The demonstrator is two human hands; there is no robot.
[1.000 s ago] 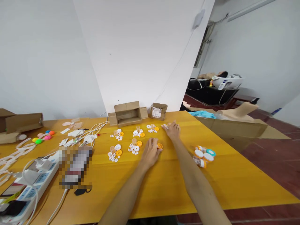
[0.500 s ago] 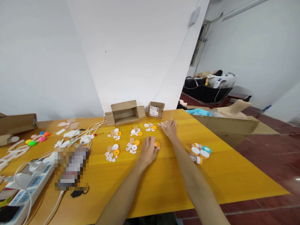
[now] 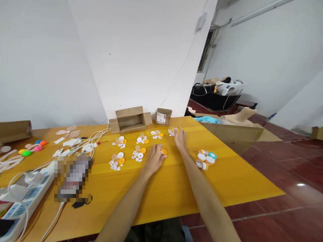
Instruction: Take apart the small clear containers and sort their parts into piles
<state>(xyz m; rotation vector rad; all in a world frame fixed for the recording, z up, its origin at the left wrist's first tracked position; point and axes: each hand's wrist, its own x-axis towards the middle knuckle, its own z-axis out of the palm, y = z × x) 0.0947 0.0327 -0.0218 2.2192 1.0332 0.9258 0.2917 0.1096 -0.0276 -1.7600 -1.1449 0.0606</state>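
My left hand [image 3: 153, 159] is low over the table, its fingers bent and its thumb apart from them. An orange ring-like lid [image 3: 164, 152] shows beside its thumb; the small parts under the fingers are mostly hidden. Farther out, my right hand [image 3: 180, 138] has its fingers spread, just right of a small group of white cut-out pieces [image 3: 171, 132] and a clear cup [image 3: 174, 130] partly behind the fingers. To the left lie several similar groups, each with a clear cup [image 3: 114, 157], a white disc [image 3: 120, 155], an orange lid [image 3: 121, 161] and small white pieces [image 3: 114, 166].
Several capped jars [image 3: 202, 157] are clustered at the right. An open cardboard box [image 3: 131, 123] and a smaller box [image 3: 163, 117] stand by the wall. Cables, a power strip [image 3: 34, 193], a blurred-out device [image 3: 74, 178] and coloured balls [image 3: 26, 153] occupy the left.
The view has shifted, so the table things appear farther left. My right hand has moved slightly right of the white pieces, uncovering more of them. My left hand stays over its group.
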